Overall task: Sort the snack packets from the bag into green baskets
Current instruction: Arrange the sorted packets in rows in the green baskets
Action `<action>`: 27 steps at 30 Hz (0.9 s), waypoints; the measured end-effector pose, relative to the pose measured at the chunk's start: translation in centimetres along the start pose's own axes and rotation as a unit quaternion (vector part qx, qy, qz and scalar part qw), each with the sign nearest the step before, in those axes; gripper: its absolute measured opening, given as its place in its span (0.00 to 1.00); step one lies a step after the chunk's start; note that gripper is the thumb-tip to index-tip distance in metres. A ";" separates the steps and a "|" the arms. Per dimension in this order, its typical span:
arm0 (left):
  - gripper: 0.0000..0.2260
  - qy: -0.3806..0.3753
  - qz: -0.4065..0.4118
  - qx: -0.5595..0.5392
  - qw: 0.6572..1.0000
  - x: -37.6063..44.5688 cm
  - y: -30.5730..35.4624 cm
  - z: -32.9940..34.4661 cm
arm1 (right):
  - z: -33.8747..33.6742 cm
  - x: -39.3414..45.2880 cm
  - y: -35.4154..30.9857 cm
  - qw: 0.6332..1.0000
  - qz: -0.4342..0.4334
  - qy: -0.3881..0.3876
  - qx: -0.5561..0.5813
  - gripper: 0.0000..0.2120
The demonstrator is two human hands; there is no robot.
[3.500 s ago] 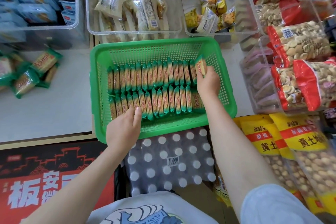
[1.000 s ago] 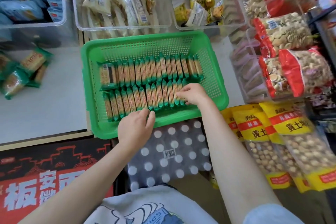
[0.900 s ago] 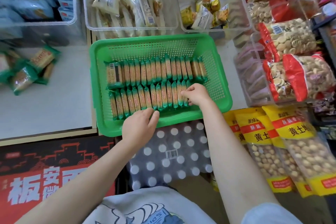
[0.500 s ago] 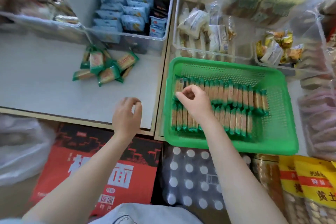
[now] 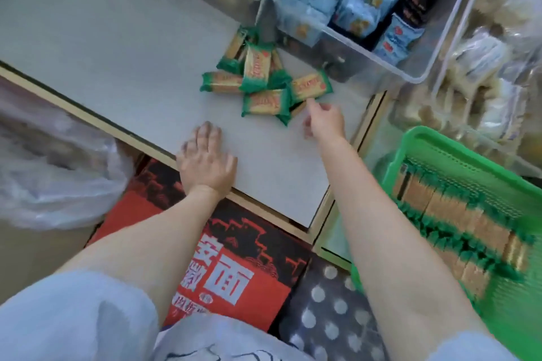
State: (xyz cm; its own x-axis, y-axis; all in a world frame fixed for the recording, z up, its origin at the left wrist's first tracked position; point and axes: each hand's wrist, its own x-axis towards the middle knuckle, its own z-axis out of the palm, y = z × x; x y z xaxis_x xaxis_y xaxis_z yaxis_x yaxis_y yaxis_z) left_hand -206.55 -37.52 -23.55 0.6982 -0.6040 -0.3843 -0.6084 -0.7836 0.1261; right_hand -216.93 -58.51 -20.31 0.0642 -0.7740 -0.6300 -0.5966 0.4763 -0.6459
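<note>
Bare forearms, short pale blue sleeves (image 5: 73, 316), light shirt with a dark printed graphic

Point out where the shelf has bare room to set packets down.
Bare: the grey shelf left of the loose packets, back from the left hand; also the strip between both hands. Crowded: around the right hand, where packets meet the clear bin.

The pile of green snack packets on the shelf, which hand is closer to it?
Right. The right hand reaches with its fingertips at the edge of the pile of green snack packets. The left hand lies flat on the shelf, nearer the person, apart from it.
</note>
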 end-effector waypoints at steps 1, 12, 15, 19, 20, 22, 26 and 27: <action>0.30 0.000 -0.001 0.001 1.000 0.0 0.0 0.0 | 0.7 0.9 -0.7 1.000 0.015 0.004 0.023 0.19; 0.32 -0.028 -0.004 0.006 1.000 0.2 -0.2 -0.1 | 4.3 1.5 -3.1 0.999 0.042 -0.004 -0.007 0.28; 0.32 -0.028 -0.003 -0.003 1.000 0.3 -0.2 0.0 | 2.4 -0.8 -2.3 0.999 0.015 0.046 0.003 0.26; 0.33 -0.031 0.000 -0.007 1.000 0.4 -0.4 0.2 | -0.9 -4.2 -1.3 0.998 -0.057 -0.020 0.025 0.20; 0.33 -0.030 0.000 -0.011 0.999 0.4 -0.4 0.2 | -1.0 -4.9 -1.5 0.994 -0.074 -0.082 0.002 0.18; 0.34 -0.030 0.003 -0.019 0.999 0.3 -0.4 0.0 | -0.2 -5.4 -2.3 0.969 -0.108 -0.208 -0.083 0.12; 0.38 -0.024 0.008 -0.036 0.999 0.2 -0.4 -0.3 | 3.1 -3.3 -4.1 0.877 -0.231 -0.262 -0.331 0.24; 0.38 -0.024 0.009 -0.040 0.999 0.2 -0.5 -0.2 | 3.8 -2.7 -4.2 0.851 -0.247 -0.252 -0.389 0.31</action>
State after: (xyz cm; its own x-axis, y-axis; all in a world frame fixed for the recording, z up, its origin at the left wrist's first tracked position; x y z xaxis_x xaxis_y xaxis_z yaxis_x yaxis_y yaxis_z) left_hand -206.02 -37.34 -23.47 0.6673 -0.6113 -0.4255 -0.5870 -0.7832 0.2047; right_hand -211.55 -56.89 -17.52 0.6786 -0.4297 -0.5957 -0.7340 -0.4273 -0.5278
